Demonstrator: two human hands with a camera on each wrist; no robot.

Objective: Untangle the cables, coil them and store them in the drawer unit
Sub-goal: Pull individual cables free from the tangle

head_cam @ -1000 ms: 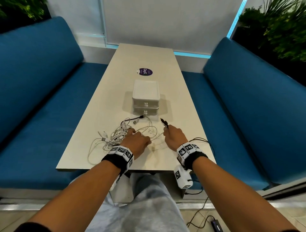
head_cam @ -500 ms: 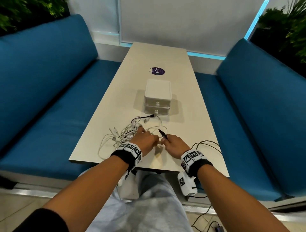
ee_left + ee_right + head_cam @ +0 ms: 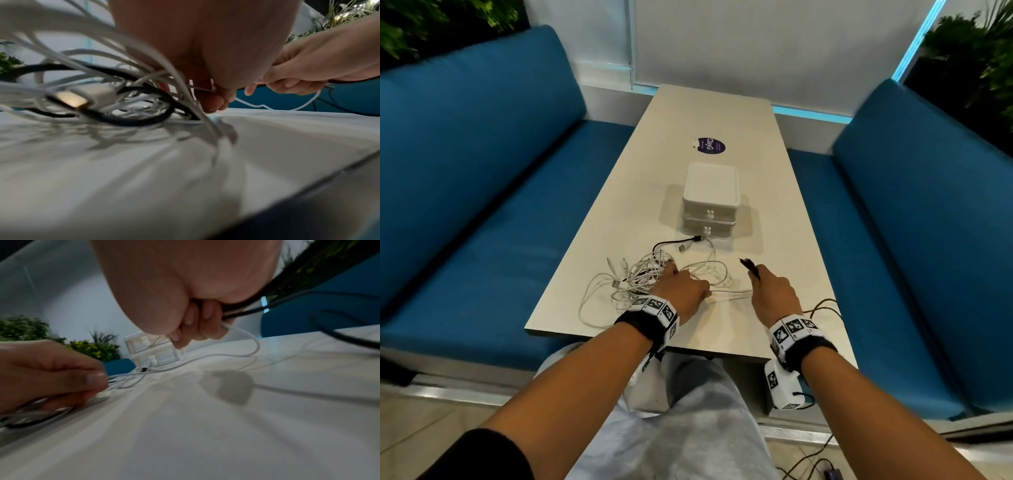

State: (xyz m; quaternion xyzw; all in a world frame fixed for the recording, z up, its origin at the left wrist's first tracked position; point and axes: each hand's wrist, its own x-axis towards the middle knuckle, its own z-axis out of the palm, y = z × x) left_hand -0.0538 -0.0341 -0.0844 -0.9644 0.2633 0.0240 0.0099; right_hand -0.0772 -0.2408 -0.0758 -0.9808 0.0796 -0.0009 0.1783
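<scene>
A tangle of white cables point(image 3: 643, 277) with one black cable point(image 3: 671, 244) lies on the near left of the table point(image 3: 774, 212). My left hand point(image 3: 681, 291) rests on the tangle and pinches a thin white cable point(image 3: 185, 364) between thumb and fingers. My right hand point(image 3: 774, 294) is to its right, fingers curled round a dark braided cable point(image 3: 750, 267) whose plug sticks out forward. The thin white cable point(image 3: 287, 108) also runs into the right hand's fingers point(image 3: 195, 331). The white two-drawer unit point(image 3: 710, 205) stands behind, both drawers closed.
The dark cable trails in loops point(image 3: 825, 306) off the table's right edge. A purple round sticker point(image 3: 710, 146) lies beyond the drawer unit. Blue benches point(image 3: 482, 205) flank the table on both sides. My knees are under the near edge.
My right hand has moved right, away from my left hand, stretching the thin white cable between them. The left hand stays on the tangle. The head view has shifted.
</scene>
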